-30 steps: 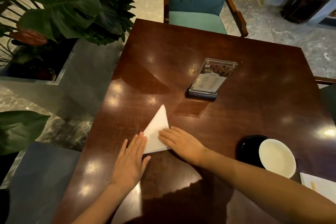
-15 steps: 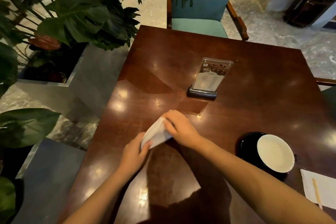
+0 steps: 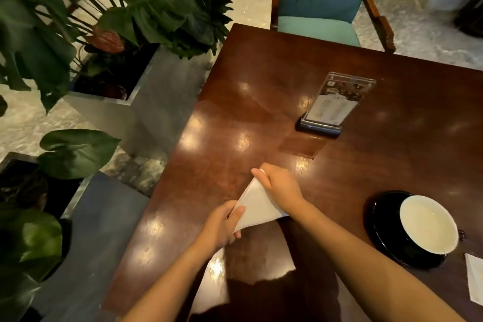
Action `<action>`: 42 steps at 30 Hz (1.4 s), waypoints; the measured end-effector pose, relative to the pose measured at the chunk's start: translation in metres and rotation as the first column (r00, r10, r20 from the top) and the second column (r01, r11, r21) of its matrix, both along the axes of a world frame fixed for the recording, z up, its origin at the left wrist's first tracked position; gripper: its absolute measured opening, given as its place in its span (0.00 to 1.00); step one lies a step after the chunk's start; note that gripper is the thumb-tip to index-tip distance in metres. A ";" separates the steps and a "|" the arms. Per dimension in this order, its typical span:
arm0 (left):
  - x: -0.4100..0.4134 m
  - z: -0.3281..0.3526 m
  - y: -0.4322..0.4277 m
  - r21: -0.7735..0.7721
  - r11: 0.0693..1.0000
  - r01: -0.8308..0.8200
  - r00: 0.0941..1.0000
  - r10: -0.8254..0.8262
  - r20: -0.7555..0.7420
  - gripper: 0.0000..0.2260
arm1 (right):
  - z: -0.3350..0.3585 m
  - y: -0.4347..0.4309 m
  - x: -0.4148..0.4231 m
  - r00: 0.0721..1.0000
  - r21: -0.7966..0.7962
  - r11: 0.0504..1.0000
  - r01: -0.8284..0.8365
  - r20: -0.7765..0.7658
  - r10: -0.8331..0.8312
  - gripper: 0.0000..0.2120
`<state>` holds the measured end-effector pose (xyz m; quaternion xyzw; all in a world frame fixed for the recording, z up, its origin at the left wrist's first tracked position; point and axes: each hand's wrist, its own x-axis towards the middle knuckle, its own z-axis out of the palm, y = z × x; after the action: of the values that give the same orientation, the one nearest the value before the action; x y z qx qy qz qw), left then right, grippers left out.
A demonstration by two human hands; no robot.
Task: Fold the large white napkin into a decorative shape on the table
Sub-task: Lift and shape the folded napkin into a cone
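The white napkin [image 3: 254, 205] is folded into a triangle and held just above the dark wooden table [image 3: 261, 102], near its front left. My left hand [image 3: 222, 225] pinches the napkin's lower left corner between thumb and fingers. My right hand [image 3: 281, 188] grips the far tip and covers the napkin's right edge. Part of the napkin is hidden under my right hand.
A clear menu stand [image 3: 330, 106] stands at the table's middle. A white cup [image 3: 428, 227] on a black saucer [image 3: 384, 232] sits at the right, with a paper [image 3: 474, 278] beside it. A teal chair [image 3: 321, 0] is beyond the table. Potted plants [image 3: 146, 10] line the left.
One second ago both hands pressed the napkin flat on the table. Since then they closed on its corners and lifted it, and the triangle now spreads between them.
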<state>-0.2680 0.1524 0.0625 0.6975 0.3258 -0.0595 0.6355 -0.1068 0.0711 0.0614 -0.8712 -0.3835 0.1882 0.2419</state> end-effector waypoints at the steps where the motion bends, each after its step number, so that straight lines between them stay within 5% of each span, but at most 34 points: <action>1: -0.002 -0.001 0.000 -0.002 1.000 -0.001 1.000 0.001 -0.016 0.08 | -0.004 0.002 -0.003 1.000 -0.039 0.999 -0.009 0.019 0.010 0.17; 4: -0.011 -0.005 -0.003 -0.009 0.997 -0.076 0.996 0.075 -0.039 0.03 | -0.013 0.004 -0.008 0.998 -0.119 0.991 0.057 0.025 -0.055 0.15; 7: -0.016 -0.012 -0.009 0.020 0.971 -0.240 0.968 0.241 -0.074 0.03 | -0.013 0.006 -0.012 0.962 -0.097 0.990 0.102 0.262 -0.074 0.12; 9: -0.015 -0.016 -0.012 0.071 0.961 -0.268 0.956 0.274 -0.101 0.05 | -0.013 0.012 -0.029 0.958 -0.020 0.996 -0.082 0.273 0.084 0.12; 13: -0.011 -0.021 -0.017 0.231 0.946 -0.226 0.959 0.258 -0.117 0.07 | -0.033 0.001 -0.070 0.905 -0.198 0.921 -0.336 0.203 0.374 0.25; 27: -0.010 -0.015 -0.019 0.368 0.921 -0.129 0.966 0.201 -0.164 0.06 | -0.044 -0.076 -0.034 0.943 -0.319 0.947 -0.036 0.304 0.138 0.25; 30: -0.004 -0.012 -0.023 0.728 0.661 0.179 0.949 0.079 -0.305 0.07 | -0.047 -0.080 -0.034 0.945 -0.314 0.949 -0.020 0.305 0.121 0.26; 32: 0.017 -0.008 -0.032 0.850 0.491 0.189 0.971 0.039 -0.238 0.12 | -0.046 -0.078 -0.035 0.944 -0.306 0.952 -0.010 0.312 0.110 0.26; 36: 0.054 -0.015 -0.059 0.890 0.351 0.290 0.943 -0.265 -0.202 0.21 | -0.042 -0.080 -0.036 0.937 -0.318 0.948 -0.030 0.320 0.137 0.24; 42: 0.022 -0.039 -0.034 0.845 0.331 0.421 0.886 -0.348 -0.305 0.24 | -0.041 -0.081 -0.035 0.948 -0.314 0.949 -0.013 0.297 0.112 0.24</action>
<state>-0.2456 0.1180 0.0234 0.9789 0.1542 -0.0502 0.1244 -0.1417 -0.0101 0.0200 -0.9041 -0.4104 0.1140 0.0334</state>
